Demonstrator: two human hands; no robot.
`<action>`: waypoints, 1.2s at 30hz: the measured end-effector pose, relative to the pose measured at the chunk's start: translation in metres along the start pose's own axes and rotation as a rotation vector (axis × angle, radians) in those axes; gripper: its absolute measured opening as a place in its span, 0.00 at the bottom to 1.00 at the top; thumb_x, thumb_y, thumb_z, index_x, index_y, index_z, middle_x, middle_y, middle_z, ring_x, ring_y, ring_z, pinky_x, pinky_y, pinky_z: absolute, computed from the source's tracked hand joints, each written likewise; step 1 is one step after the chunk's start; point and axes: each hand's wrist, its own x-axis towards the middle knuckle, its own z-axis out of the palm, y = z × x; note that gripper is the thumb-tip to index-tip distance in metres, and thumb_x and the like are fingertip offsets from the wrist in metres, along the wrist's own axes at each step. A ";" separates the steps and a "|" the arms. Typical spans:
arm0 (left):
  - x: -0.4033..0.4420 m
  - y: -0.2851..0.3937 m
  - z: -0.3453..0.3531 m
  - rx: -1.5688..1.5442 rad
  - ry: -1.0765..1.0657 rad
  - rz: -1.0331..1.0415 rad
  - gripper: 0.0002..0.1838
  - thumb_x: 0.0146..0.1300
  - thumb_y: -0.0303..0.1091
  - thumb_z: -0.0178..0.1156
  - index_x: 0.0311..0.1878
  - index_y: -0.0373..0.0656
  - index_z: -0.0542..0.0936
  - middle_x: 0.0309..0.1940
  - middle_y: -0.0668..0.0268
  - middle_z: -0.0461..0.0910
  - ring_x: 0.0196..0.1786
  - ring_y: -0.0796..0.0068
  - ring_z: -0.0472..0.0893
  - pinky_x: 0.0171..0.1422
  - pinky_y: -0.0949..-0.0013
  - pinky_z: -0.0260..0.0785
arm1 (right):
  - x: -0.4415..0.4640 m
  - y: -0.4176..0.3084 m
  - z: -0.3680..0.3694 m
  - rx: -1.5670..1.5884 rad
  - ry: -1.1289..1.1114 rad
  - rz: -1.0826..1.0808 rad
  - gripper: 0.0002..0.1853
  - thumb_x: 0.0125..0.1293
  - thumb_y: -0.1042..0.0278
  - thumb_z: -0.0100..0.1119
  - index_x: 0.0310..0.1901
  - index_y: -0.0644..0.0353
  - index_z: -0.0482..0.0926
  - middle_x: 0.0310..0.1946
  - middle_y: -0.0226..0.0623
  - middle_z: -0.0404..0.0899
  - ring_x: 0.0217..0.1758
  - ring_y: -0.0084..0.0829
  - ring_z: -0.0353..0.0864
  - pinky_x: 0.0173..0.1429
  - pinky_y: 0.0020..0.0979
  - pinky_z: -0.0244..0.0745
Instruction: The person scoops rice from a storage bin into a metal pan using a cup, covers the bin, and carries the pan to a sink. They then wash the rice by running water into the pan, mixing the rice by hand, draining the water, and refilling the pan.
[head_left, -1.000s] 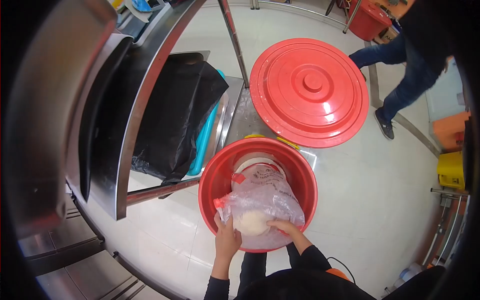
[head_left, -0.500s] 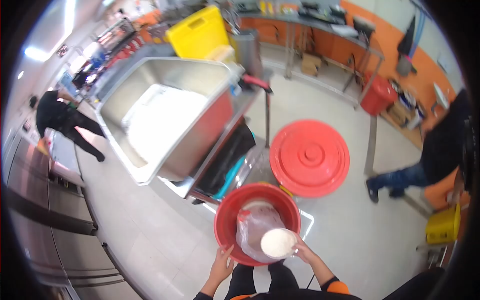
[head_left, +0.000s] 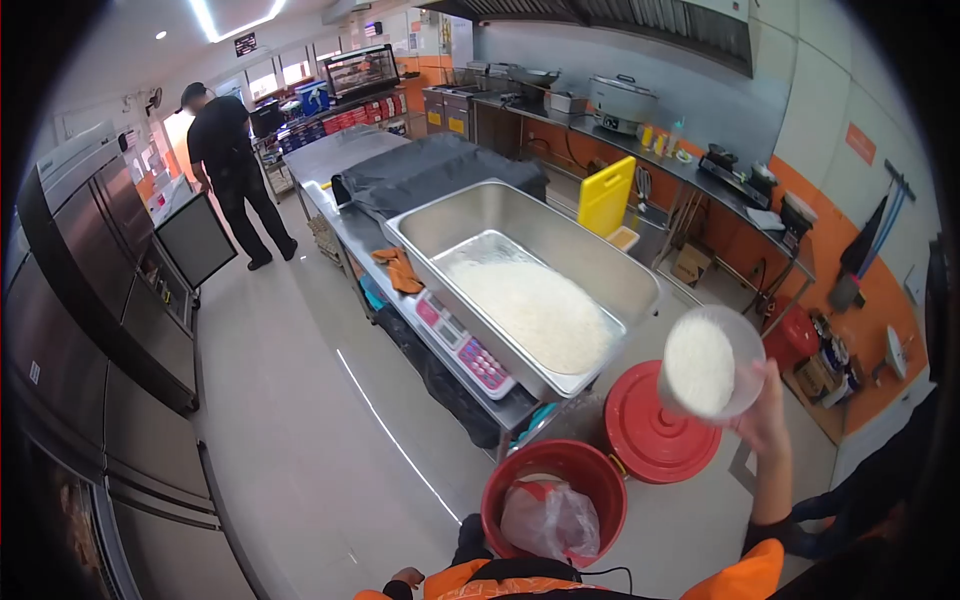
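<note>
Now the right hand (head_left: 764,415), clasped on a bowl (head_left: 748,368), has risen from the bucket (head_left: 497,492) to frame right; scooping seems done (left hand (head_left: 408,577), bottom: can't tell its grip).

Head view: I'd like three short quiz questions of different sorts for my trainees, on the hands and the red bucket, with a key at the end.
1. Multiple choice: what is in the camera wearer's right hand?
A) a yellow board
B) a clear container with white contents
C) a weighing scale

2. True or false: the red lid covers the red bucket.

3. Fill in the missing word: inside the red bucket lies a see-through plastic ____.

Key
1. B
2. False; the red lid is off, beside the red bucket.
3. bag
</note>
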 end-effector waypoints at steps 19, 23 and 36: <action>0.012 0.020 -0.151 -0.076 0.277 0.296 0.16 0.54 0.36 0.47 0.40 0.35 0.77 0.31 0.58 0.80 0.32 0.68 0.81 0.29 0.70 0.71 | 0.225 0.019 0.136 -1.588 0.692 -0.263 0.47 0.39 0.31 0.58 0.63 0.43 0.61 0.49 0.62 0.61 0.54 0.56 0.60 0.57 0.44 0.60; 0.034 -0.014 -0.137 0.358 0.097 0.466 0.14 0.56 0.35 0.46 0.37 0.36 0.76 0.37 0.59 0.78 0.31 0.69 0.79 0.30 0.67 0.71 | 0.225 0.014 0.126 -1.536 0.743 -0.318 0.47 0.38 0.32 0.58 0.62 0.44 0.62 0.51 0.62 0.59 0.56 0.56 0.59 0.52 0.44 0.65; 0.065 0.024 -0.165 0.352 0.360 0.502 0.12 0.51 0.33 0.50 0.33 0.37 0.79 0.33 0.53 0.78 0.36 0.58 0.77 0.41 0.62 0.69 | 0.211 -0.007 0.117 -0.144 0.326 0.042 0.51 0.43 0.27 0.45 0.64 0.56 0.54 0.53 0.51 0.59 0.54 0.40 0.62 0.50 0.35 0.67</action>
